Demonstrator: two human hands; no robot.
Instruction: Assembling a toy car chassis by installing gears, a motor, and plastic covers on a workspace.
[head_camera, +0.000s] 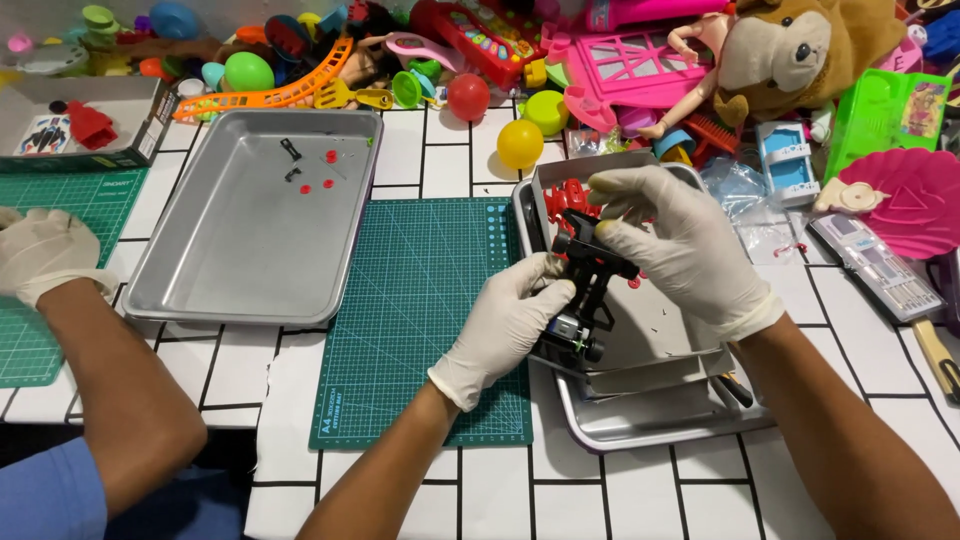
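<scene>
My left hand (505, 325), in a white glove, grips the lower end of a small black toy car chassis (583, 290) with a motor and dark wheels. From above, my right hand (678, 245), also gloved, pinches the upper end of the same chassis. Both hands hold it over the right metal tray (650, 415), which contains a red plastic part (572, 195) and some small loose bits. The green cutting mat (420, 300) lies just left of my hands.
A larger metal tray (250, 260) with a few small red and black parts sits at left. Another person's gloved hand (45, 255) and forearm rest at the far left. A pile of colourful toys, balls and a stuffed bear (790, 50) fills the back.
</scene>
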